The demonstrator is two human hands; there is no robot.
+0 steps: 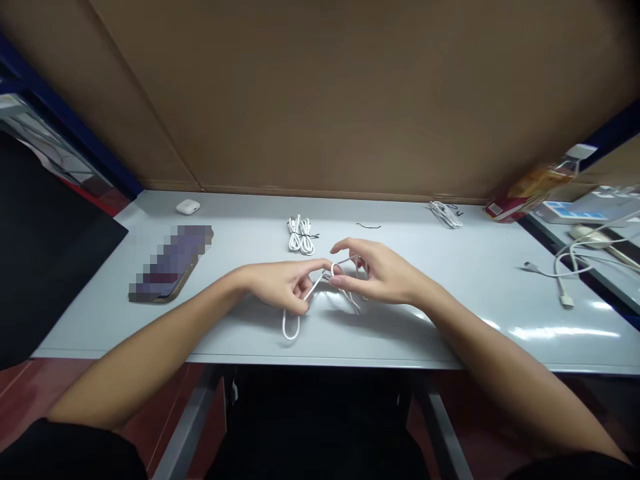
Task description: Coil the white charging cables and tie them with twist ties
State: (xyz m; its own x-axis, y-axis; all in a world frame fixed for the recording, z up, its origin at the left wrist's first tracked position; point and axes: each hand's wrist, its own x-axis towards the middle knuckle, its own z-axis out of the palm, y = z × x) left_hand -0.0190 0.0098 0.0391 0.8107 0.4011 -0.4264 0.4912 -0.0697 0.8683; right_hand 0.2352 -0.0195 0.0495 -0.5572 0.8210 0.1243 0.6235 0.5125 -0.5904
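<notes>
In the head view, the left hand (280, 283) and the right hand (375, 270) meet over the desk (400, 340), both gripping one white cord (315, 285). The left hand is partly curled, its thumb and fingers closed on the cord, and a loop hangs below its thumb. The right hand has its thumb and index finger apart, with the cord running between and around its fingers; which fingers press on it, I cannot tell. More of the cord droops between the hands and under the right one.

Just beyond the left hand lies a tied cable bundle (301, 235); a short black tie (369, 226) lies beyond the right hand. Left of the left hand are a phone (173, 260) and, farther off, a white case (188, 207). Well right of the right hand are a coiled cable (446, 214), a bottle (537, 187) and a loose cable (560, 275).
</notes>
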